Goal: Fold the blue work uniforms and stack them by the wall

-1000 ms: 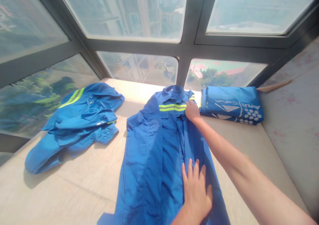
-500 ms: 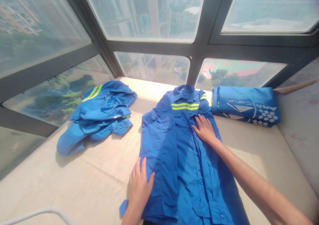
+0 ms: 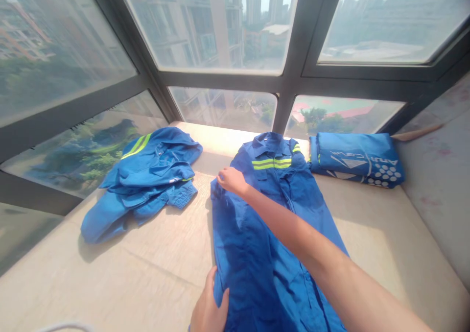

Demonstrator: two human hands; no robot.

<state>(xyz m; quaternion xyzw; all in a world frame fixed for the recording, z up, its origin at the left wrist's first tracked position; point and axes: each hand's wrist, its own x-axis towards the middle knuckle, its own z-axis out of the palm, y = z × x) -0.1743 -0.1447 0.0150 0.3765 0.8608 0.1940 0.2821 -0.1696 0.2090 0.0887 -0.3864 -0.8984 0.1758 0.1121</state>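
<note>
A blue work jacket [image 3: 271,209] with yellow-green reflective stripes lies front up, its collar toward the window. My right hand [image 3: 232,181] reaches across it and is closed on the fabric at its left edge, near the folded-in sleeve. Lower down on that same edge, my left hand [image 3: 212,305] grips the cloth between thumb and fingers; part of it is cut off by the frame. The jacket's lower end runs out of view.
Left on the pale ledge [image 3: 147,263] lies a second blue jacket [image 3: 147,185], crumpled. A folded blue bundle [image 3: 356,158] with white print rests at the right by the wall. Window frames [image 3: 220,81] border the ledge. A white cord [image 3: 68,326] shows at the bottom left.
My right hand has moved from the jacket's right chest across to its left edge and closed there. My left hand has gone from lying on the edge to gripping it.
</note>
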